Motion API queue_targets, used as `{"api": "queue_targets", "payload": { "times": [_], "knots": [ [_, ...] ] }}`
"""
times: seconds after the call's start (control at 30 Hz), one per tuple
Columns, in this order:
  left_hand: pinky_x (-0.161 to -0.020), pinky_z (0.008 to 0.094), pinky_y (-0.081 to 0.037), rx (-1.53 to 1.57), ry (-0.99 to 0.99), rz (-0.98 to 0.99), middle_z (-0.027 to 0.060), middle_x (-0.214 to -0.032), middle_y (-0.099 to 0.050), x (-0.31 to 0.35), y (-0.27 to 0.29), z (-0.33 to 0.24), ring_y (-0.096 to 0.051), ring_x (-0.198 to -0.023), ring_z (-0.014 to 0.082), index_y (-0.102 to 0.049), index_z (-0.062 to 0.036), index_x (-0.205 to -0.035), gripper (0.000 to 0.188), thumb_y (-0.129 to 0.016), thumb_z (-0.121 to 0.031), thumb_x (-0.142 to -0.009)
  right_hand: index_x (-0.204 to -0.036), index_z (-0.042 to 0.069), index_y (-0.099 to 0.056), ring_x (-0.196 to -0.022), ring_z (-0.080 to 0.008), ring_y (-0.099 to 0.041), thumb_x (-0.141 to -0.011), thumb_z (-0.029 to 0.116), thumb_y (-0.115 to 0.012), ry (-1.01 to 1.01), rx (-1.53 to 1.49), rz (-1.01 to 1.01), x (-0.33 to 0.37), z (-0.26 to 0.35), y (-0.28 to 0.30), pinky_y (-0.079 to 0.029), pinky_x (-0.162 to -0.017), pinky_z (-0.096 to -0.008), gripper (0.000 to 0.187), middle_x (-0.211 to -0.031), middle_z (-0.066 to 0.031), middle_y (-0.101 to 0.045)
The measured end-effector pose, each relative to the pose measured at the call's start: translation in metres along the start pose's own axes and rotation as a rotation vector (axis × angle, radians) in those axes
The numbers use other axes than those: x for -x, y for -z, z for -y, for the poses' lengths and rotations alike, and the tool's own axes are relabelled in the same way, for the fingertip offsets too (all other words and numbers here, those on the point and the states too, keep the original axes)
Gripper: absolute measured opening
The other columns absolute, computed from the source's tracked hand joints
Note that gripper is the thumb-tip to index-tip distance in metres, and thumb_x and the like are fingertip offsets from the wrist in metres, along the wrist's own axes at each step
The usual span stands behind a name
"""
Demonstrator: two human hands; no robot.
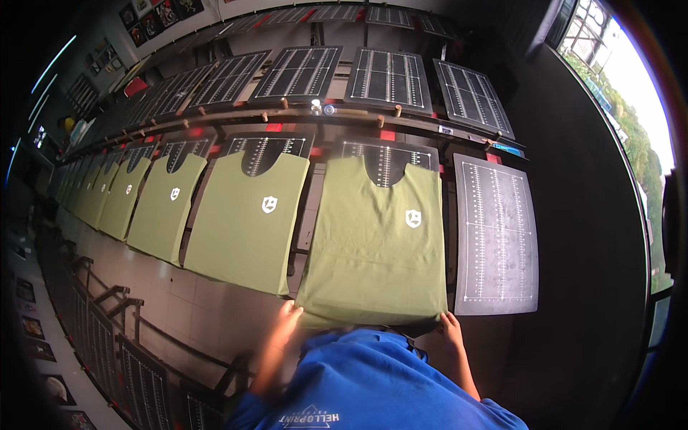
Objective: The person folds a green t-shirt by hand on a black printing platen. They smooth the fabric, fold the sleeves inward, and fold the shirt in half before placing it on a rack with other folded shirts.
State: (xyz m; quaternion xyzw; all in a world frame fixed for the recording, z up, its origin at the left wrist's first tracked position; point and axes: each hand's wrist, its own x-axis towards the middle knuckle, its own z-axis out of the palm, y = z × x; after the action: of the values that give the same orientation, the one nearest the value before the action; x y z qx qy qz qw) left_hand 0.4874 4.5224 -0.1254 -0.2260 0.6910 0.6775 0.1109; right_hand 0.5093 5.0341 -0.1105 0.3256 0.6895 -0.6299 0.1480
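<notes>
An olive-green shirt piece [373, 251] with a scooped neck and a white shield emblem [413, 218] lies over a dark marked board [387, 154]. Ripples run across its upper half, and its near edge folds down over the board's end. My left hand [289, 315] pinches the fabric at the near left corner. At the near right corner, my right hand [450, 326] grips the same hem. Parts of the fingertips are hidden by the cloth.
To the left, a row of boards carries matching green shirt pieces [247, 218]. A bare grey board with ruler marks [496, 236] stands to the right. Beyond a rail with wooden pegs [380, 122] are more black boards [389, 79]. Windows line the far right.
</notes>
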Motion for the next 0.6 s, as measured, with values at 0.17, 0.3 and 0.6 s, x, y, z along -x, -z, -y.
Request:
{"api": "queue_targets", "payload": {
  "times": [0.17, 0.3, 0.6],
  "knots": [
    [-0.112, 0.0379, -0.019, 0.194, 0.205, 0.141, 0.0197, -0.153, -0.015, -0.012, -0.028, -0.076, -0.012, -0.142, 0.0286, -0.024, 0.0001, -0.144, 0.071, -0.062, -0.027, -0.090, -0.138, -0.008, -0.033, -0.134, -0.0295, -0.032, -0.089, 0.047, -0.058, 0.349, 0.050, -0.025, -0.014, 0.048, -0.047, -0.027, -0.109, -0.0362, 0.078, -0.140, -0.0256, -0.038],
    [-0.105, 0.0390, -0.034, 0.123, 0.439, 0.140, 0.0151, -0.131, -0.051, -0.037, 0.020, 0.015, -0.045, -0.124, 0.0262, -0.044, 0.0029, -0.131, 0.056, -0.068, -0.020, -0.086, -0.118, -0.008, -0.058, -0.110, -0.0225, -0.055, -0.088, 0.042, -0.062, -0.048, 0.188, 0.299, -0.023, 0.010, -0.001, -0.040, -0.097, -0.0331, 0.059, -0.116, -0.0153, -0.062],
    [-0.096, 0.0383, -0.041, 0.623, -0.234, 0.283, 0.0075, -0.114, -0.061, -0.089, -0.013, -0.266, -0.055, -0.109, 0.0210, -0.057, -0.0031, -0.117, 0.043, -0.069, -0.027, -0.084, -0.099, 0.002, -0.061, -0.087, -0.0225, -0.062, -0.095, 0.036, -0.051, 0.656, -0.634, 0.318, 0.017, 0.303, -0.046, -0.047, -0.085, -0.0383, 0.036, -0.092, -0.0103, -0.065]
  ]
}}
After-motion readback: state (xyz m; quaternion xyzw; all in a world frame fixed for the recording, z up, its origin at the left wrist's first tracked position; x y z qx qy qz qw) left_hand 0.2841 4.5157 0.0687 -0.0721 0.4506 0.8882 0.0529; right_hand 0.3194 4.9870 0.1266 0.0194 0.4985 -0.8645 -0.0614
